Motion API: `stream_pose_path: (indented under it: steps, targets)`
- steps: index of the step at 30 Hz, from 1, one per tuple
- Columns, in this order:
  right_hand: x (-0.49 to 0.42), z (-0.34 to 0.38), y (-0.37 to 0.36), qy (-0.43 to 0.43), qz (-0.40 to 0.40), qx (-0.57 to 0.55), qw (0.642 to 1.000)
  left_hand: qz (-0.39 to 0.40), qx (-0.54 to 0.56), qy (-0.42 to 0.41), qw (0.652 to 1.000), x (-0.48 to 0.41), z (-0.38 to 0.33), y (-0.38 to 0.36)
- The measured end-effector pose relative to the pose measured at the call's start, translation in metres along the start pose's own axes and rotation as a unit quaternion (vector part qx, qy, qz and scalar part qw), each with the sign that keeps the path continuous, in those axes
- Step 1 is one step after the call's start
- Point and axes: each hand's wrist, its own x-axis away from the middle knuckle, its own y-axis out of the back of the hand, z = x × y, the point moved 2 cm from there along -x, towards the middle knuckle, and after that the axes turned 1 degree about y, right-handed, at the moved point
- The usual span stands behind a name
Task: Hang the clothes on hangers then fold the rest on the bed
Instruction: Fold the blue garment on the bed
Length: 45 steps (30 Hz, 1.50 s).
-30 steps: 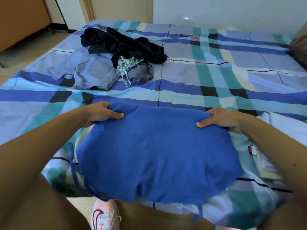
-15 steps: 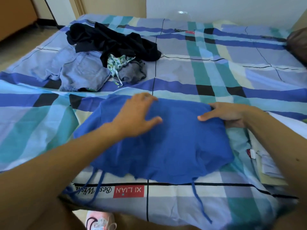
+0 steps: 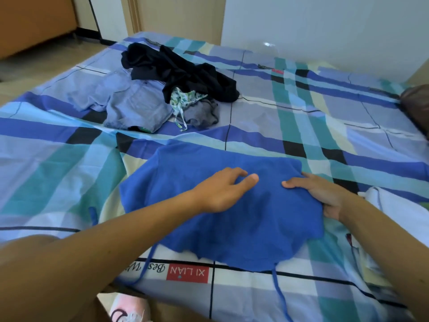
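A bright blue garment (image 3: 181, 182) with thin straps lies spread near the front edge of the bed (image 3: 313, 117). My left hand (image 3: 222, 191) lies on its middle with the fingers nearly straight. At the garment's right edge my right hand (image 3: 325, 196) grips the cloth, thumb on top and fingers tucked under it. Farther back on the bed sits a loose pile: a black garment (image 3: 183, 70), a light blue shirt (image 3: 137, 105), a grey piece (image 3: 202, 115) and a green-patterned piece (image 3: 183, 99).
White folded cloth (image 3: 399, 210) lies at the right edge of the bed, beside my right arm. A dark object (image 3: 415, 103) sits at the far right. Wooden furniture (image 3: 34, 19) and floor are at the back left. A shoe (image 3: 130, 310) shows below the bed's front edge.
The blue garment was laid down flat on the bed. My left hand let go of its left edge and moved onto its middle. My right hand kept its hold on the right edge.
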Motion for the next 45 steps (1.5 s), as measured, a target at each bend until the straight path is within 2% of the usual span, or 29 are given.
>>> stream_pose_path:
  steps: [4,6,9,11,13,16,18,23,26,30,33,35,37,39,42,45]
  targets:
    - [0.022,0.046,-0.037,0.044,-0.028,0.038,0.998,0.044,0.199,0.07,0.977,0.011,-0.009,0.037]
    - [0.035,0.073,-0.071,0.074,-0.015,0.018,0.997,0.062,0.26,0.078,0.961,0.016,-0.007,0.058]
    - [0.051,0.107,-0.124,0.097,0.102,-0.033,0.99,0.058,0.35,0.065,0.933,0.022,0.004,0.091]
    - [0.052,0.115,-0.147,0.11,0.146,-0.029,0.983,0.067,0.395,0.064,0.914,0.027,0.017,0.106]
    - [0.043,0.109,-0.159,0.117,0.126,-0.002,0.985,0.06,0.361,0.109,0.924,0.028,0.039,0.116]
    - [0.029,0.085,-0.163,0.125,0.043,0.099,0.986,-0.031,0.178,0.19,0.965,0.027,0.069,0.116]
    - [0.021,0.066,-0.16,0.119,0.007,0.154,0.981,-0.082,0.096,0.21,0.97,0.025,0.076,0.11]
    - [0.013,0.028,-0.145,0.117,-0.061,0.306,0.943,-0.11,0.135,0.195,0.965,0.016,0.078,0.117]
    - [0.018,0.011,-0.146,0.104,-0.03,0.37,0.923,-0.109,0.103,0.209,0.967,0.015,0.083,0.131]
    - [0.019,-0.012,-0.148,0.09,0.026,0.408,0.908,-0.126,-0.015,0.216,0.968,0.02,0.083,0.13]
    - [0.022,-0.009,-0.147,0.102,0.048,0.389,0.914,-0.183,-0.164,0.19,0.95,0.017,0.081,0.111]
    - [0.024,0.008,-0.147,0.14,0.042,0.392,0.908,-0.175,-0.251,0.189,0.933,0.012,0.08,0.094]
    - [0.024,0.029,-0.146,0.181,0.016,0.362,0.914,-0.153,-0.283,0.184,0.929,0.01,0.077,0.088]
    - [0.021,0.049,-0.147,0.226,-0.012,0.284,0.932,-0.13,-0.29,0.171,0.933,0.01,0.075,0.096]
    - [0.013,0.062,-0.154,0.276,-0.036,0.219,0.935,-0.043,-0.257,0.158,0.952,0.013,0.082,0.118]
    - [-0.01,0.038,-0.16,0.281,-0.1,0.297,0.907,0.02,-0.257,0.17,0.951,0.021,0.09,0.13]
